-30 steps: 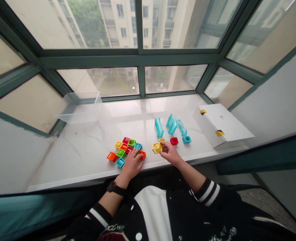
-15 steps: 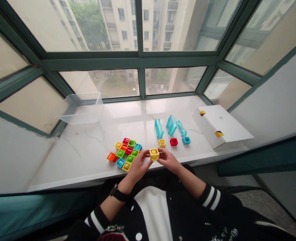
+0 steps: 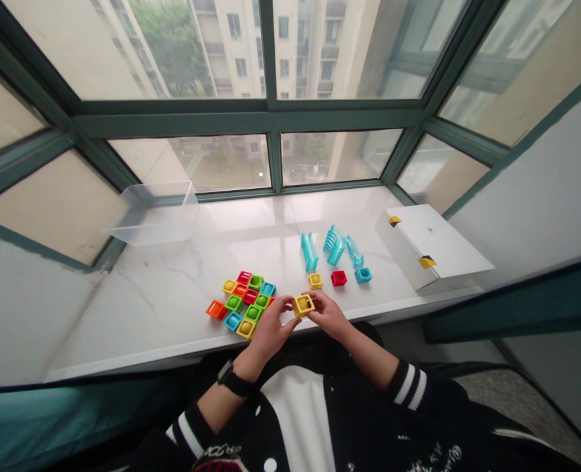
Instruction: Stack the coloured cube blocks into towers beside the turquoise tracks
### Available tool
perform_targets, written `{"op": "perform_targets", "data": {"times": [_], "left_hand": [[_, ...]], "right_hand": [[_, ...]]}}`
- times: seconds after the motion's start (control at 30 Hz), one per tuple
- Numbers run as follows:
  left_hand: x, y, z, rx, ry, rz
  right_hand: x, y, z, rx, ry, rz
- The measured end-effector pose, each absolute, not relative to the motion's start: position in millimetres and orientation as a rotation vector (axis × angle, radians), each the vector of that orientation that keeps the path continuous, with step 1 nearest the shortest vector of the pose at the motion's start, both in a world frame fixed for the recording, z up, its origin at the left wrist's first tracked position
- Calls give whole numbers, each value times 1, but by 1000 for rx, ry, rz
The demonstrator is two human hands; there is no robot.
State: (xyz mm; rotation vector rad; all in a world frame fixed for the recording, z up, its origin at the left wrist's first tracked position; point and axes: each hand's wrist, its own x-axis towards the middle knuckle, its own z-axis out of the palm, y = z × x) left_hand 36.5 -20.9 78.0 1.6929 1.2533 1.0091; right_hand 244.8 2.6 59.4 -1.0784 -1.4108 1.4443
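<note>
The yellow cube (image 3: 303,305) sits just below the frame's centre, between the fingertips of the left hand (image 3: 271,326) and right hand (image 3: 330,316) — both pinch it from opposite sides. Colourful blocks (image 3: 250,297) cluster to its left on the pale, veined sill (image 3: 172,321); a clear bin (image 3: 172,229) stands centre-left, a white box (image 3: 442,239) centre-right — green window frames (image 3: 241,123) above.

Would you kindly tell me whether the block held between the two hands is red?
No, the block held between the left hand and the right hand is yellow.
</note>
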Motion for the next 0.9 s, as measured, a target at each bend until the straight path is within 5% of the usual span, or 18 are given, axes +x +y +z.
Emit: {"op": "perform_targets", "data": {"times": [0.53,0.9], "left_hand": [[64,13,41,1322,1160,872],[84,47,29,1590,1287,868]], "right_hand": [[272,15,36,-1239,-1458,1389],[316,51,55,-1618,-1659,933]]}}
